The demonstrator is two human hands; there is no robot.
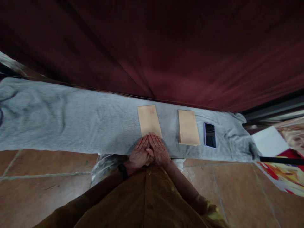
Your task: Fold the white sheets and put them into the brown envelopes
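My left hand (139,154) and my right hand (158,150) lie flat side by side, fingers stretched out and together, pressing on the near end of a tan envelope (148,119) on a grey cloth (71,120). The fingertips of both hands meet at the envelope's near edge. A black band sits on my left wrist. A stack of tan envelopes (188,131) lies to the right, apart from my hands. A phone (210,135) with a dark screen lies just right of that stack.
A dark red curtain (166,47) hangs behind the cloth. Terracotta floor tiles (42,183) spread in front. At the right edge lie a white sheet (269,141) and a colourful printed sheet (285,172).
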